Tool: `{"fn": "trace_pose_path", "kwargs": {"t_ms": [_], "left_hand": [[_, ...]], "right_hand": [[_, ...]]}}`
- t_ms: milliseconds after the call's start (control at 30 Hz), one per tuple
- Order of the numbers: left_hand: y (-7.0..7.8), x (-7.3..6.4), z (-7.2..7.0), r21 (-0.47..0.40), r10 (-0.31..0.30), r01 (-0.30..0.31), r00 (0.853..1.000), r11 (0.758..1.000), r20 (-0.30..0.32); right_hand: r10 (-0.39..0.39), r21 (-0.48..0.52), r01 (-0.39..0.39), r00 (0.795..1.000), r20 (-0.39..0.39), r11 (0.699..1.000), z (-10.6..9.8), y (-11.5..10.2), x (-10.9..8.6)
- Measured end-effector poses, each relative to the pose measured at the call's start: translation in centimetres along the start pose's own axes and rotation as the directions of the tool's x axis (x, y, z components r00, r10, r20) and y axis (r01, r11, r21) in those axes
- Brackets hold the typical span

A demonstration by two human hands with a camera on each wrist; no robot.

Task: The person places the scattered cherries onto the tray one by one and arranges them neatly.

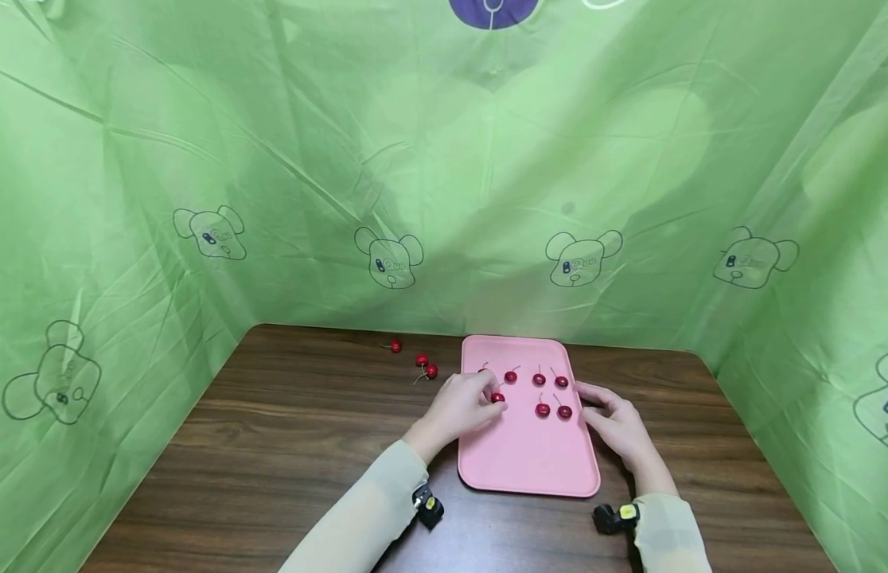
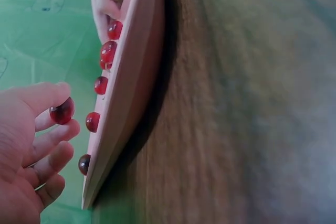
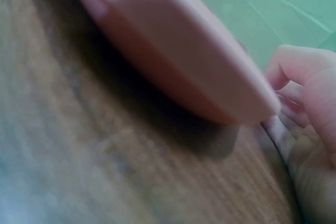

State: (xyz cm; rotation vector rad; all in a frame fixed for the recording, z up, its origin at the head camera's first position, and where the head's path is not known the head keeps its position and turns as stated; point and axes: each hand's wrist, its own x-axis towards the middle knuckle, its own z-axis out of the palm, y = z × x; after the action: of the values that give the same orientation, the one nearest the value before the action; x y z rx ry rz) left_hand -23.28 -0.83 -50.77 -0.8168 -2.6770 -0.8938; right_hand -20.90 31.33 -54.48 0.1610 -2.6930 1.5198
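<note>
My left hand [image 1: 464,407] is over the left part of a pink tray [image 1: 526,461]. Its thumb and fingertips pinch a dark red cherry [image 2: 62,111], held just above the tray in the left wrist view. Several stemmed cherries lie on the tray, among them a back-row cherry [image 1: 511,376] and a front-row cherry [image 1: 543,410]. One back-left cherry is partly hidden behind the left hand. At the tray's right edge, my right hand [image 1: 621,426] holds the rim with thumb and bent fingers; in the right wrist view those fingers [image 3: 291,69] meet the tray's edge.
Left of the tray, a few loose cherries [image 1: 431,372] lie on the dark wooden table [image 1: 308,430], with another cherry [image 1: 395,346] farther back. A green printed curtain [image 1: 487,199] encloses the back and sides.
</note>
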Motion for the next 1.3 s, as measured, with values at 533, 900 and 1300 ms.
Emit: {"fn": "trace_pose_path", "kwargs": {"t_ms": [533, 900, 1300], "left_hand": [[2.0, 1.7, 2.4, 0.115, -0.003, -0.004, 0.998, 0.993, 0.062], [2.3, 1.6, 2.8, 0.102, -0.010, 0.001, 0.996, 0.995, 0.089], [2.5, 1.6, 3.0, 0.151, -0.026, 0.012, 0.996, 0.989, 0.088]], "right_hand": [[0.010, -0.011, -0.010, 1.000, 0.000, 1.000, -0.2, -0.2, -0.1], [0.006, -0.002, -0.006, 1.000, 0.008, 1.000, 0.0, 0.1, 0.1], [0.009, -0.003, -0.008, 1.000, 0.010, 1.000, 0.0, 0.1, 0.1]]}}
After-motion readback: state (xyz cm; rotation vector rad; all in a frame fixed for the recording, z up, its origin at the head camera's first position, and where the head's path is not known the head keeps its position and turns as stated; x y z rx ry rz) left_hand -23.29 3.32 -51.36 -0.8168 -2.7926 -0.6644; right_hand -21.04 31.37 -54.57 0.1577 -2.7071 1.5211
